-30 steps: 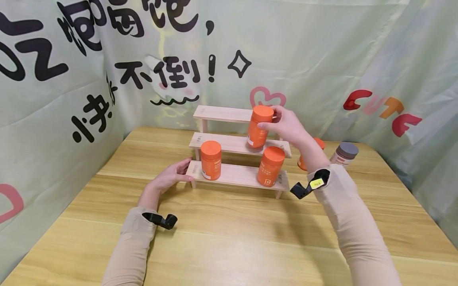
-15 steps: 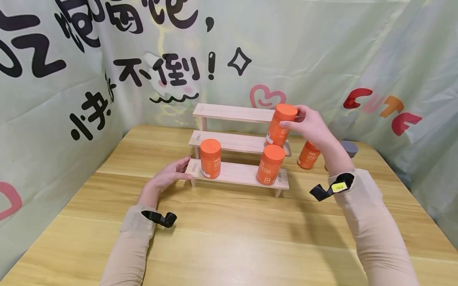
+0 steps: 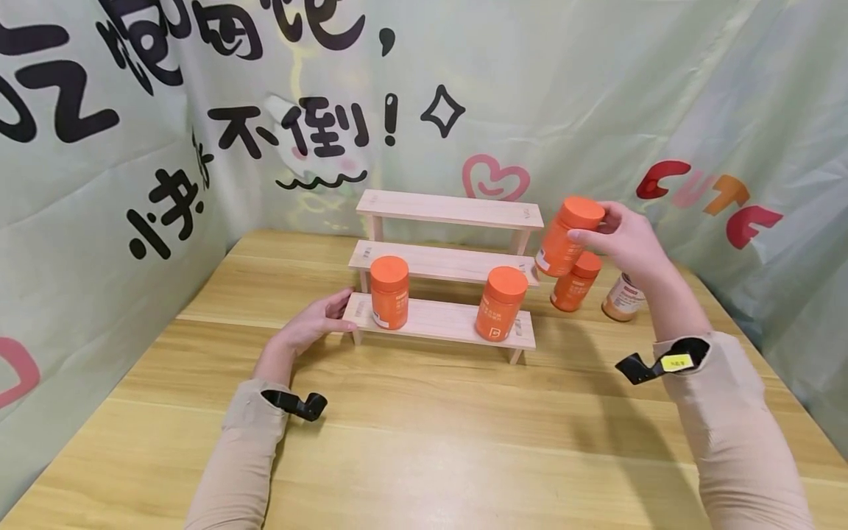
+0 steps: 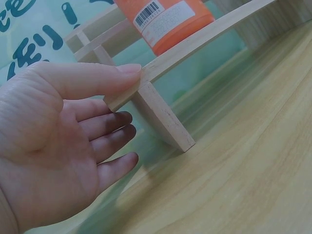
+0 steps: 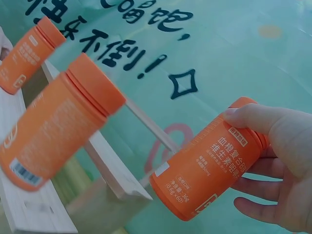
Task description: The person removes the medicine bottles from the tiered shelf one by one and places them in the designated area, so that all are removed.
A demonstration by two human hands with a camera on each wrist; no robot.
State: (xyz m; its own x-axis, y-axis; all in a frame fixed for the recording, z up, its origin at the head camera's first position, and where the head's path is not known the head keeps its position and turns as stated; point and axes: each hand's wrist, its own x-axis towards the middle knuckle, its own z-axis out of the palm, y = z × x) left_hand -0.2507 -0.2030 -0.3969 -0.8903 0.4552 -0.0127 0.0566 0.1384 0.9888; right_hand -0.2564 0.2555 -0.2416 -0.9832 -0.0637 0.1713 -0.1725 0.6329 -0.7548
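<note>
My right hand (image 3: 632,239) grips an orange supplement bottle (image 3: 559,239) near its lid, holding it tilted in the air just off the right end of a three-step wooden display shelf (image 3: 440,322). In the right wrist view, the thumb lies across the front of this bottle (image 5: 209,161), its printed label showing. At the shelf's left end, my left hand (image 3: 308,324) pinches the lowest step: the thumb (image 4: 117,78) is on top, with the other fingers below and behind. Two more orange bottles stand on that step, one at the left (image 3: 389,294) and one at the right (image 3: 500,305).
Right of the shelf, another orange bottle (image 3: 573,287) stands on the wooden table (image 3: 411,442), partly behind the held one. Beside it is a bottle with a pale label (image 3: 624,298), its top hidden by my right hand. A printed curtain (image 3: 583,96) hangs behind.
My right hand has carried the orange bottle rightward, from over the middle step to beyond the shelf's right end. My left hand has stayed at the shelf's left end.
</note>
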